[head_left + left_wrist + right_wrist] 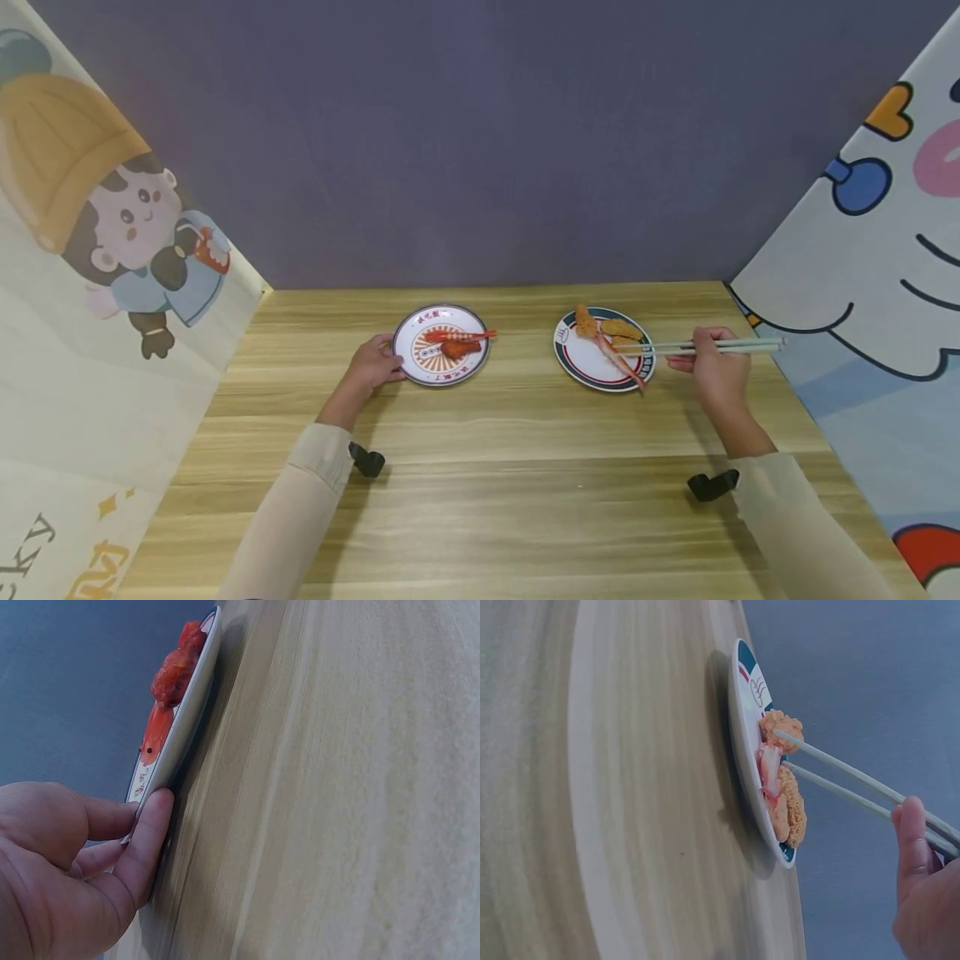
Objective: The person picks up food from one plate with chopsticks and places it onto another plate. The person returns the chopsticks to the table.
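Observation:
My left hand point(377, 362) pinches the left rim of a white plate point(405, 350) with a red sunburst, thumb above and fingers beneath. On this plate lie a red shrimp point(435, 337) and a glazed brown-red chicken piece point(459, 349). My right hand point(722, 375) grips a pair of pale green chopsticks point(738, 344), whose tips reach over a second plate point(581, 358) with a dark green rim. That plate bears a fried drumstick point(585, 322), golden breaded pieces point(621, 330) and a pinkish crab leg point(624, 367) jutting over the front rim. In the right wrist view the tips point(780, 735) overlap the food.
Both plates stand toward the back of a wood-grain table point(480, 500), a gap between them. A grey-blue panel point(480, 150) rises behind. Cartoon-printed walls point(67, 333) flank the table on both sides. Black wrist mounts point(367, 460) sit at both cuffs.

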{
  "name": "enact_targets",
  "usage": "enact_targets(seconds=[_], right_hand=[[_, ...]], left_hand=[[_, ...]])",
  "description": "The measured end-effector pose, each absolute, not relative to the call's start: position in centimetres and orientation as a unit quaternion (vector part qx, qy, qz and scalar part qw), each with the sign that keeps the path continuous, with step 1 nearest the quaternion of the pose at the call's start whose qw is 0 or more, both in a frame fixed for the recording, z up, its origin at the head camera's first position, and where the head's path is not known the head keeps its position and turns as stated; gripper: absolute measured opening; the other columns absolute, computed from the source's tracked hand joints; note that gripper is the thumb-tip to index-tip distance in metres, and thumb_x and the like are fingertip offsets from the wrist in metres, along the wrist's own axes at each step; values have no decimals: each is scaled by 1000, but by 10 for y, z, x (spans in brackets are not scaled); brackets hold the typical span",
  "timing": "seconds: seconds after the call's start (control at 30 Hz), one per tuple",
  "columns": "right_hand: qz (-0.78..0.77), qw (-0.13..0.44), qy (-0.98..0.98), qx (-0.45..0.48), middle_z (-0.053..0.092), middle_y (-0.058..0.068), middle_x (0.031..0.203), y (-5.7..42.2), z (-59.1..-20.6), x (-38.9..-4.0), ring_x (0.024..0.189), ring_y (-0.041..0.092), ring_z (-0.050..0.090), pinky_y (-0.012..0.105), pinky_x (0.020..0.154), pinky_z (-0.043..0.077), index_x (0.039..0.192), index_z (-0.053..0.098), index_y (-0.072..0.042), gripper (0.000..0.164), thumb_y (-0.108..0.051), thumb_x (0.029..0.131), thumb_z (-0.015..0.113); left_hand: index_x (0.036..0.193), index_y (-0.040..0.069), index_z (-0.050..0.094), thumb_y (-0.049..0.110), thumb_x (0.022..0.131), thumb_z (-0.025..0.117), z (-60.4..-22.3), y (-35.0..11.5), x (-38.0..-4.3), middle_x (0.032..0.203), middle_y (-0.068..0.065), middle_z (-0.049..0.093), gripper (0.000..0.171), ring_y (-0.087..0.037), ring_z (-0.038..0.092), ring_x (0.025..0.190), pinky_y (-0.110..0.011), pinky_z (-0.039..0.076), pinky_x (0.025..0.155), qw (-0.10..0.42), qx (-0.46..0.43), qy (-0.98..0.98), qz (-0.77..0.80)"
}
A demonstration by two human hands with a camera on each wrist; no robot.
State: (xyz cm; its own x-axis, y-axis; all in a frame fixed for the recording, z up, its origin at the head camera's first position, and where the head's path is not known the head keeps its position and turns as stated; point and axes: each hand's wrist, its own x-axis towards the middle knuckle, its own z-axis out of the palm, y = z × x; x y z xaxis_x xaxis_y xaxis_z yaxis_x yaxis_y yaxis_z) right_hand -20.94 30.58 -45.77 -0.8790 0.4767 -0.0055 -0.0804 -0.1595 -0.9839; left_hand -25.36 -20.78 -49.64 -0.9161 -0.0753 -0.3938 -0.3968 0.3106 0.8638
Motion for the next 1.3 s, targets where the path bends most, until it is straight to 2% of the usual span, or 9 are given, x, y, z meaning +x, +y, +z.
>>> enact_targets(seconds=[0.33,0.77,1.0,1.3], right_hand=[[748,209,-607,-168,66,5,64,305,-465,-209,49,16,70,28,46,63,89,53,-2,17,-10,103,55],[697,187,-659,-213,62,4,69,298,-470,-205,47,12,69,24,51,64,93,53,-7,15,-14,105,50],[759,203,-576,-226,61,7,66,303,-466,-202,46,18,69,27,47,64,89,52,0,17,-8,103,52],[779,182,-525,-290,59,5,68,315,-476,-207,48,18,70,27,48,64,89,47,-4,20,-14,105,52]], left_hand=[[157,8,35,-1,99,58,-499,-209,-254,118,-17,50,64,-13,65,76,-22,67,73,142,-151,797,567],[158,9,34,0,99,57,-497,-209,-255,121,-18,49,64,-14,65,79,-23,67,75,144,-152,801,560],[158,8,33,0,100,56,-498,-208,-254,125,-21,49,63,-16,66,83,-25,68,77,144,-148,802,561],[158,9,33,0,100,57,-499,-209,-256,119,-16,47,64,-13,65,77,-24,68,75,146,-151,798,564]])
